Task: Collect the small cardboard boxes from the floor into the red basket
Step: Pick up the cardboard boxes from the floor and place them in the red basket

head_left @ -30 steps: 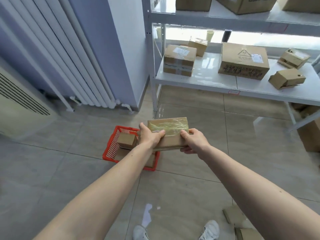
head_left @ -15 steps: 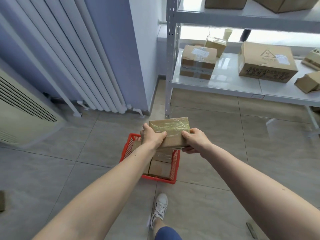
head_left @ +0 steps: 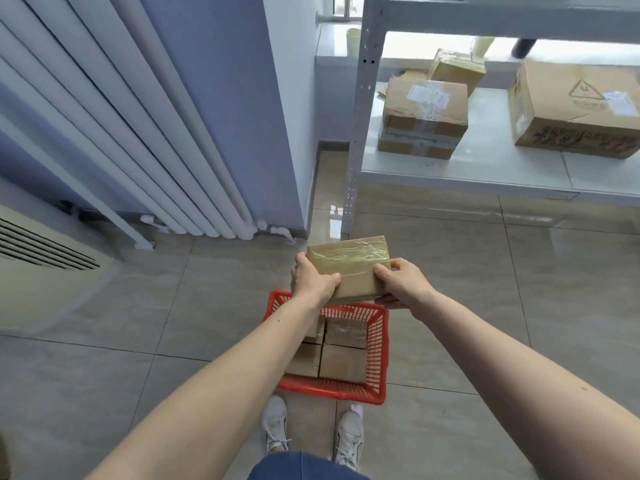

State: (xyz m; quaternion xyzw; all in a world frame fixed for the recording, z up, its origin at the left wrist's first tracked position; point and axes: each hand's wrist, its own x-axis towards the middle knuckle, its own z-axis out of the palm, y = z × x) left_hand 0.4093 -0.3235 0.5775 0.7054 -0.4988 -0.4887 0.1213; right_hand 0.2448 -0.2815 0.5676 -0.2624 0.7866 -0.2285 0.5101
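Bare arms, no sleeves showing, blue denim (head_left: pixel 304 467) on the legs, white lace-up sneakers (head_left: pixel 275 429) down below.

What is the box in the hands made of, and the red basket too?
The box looks like brown cardboard: dull and papery, with shiny, wrinkled clear tape across the top. Both hands grip it, left hand and right hand. The red basket is probably plastic: bright, smooth, with thin moulded bars forming a grid.

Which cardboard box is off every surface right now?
The taped box, gripped by the left hand and right hand above the red basket. The other small boxes lie inside the basket; the shelf boxes rest on the shelf.
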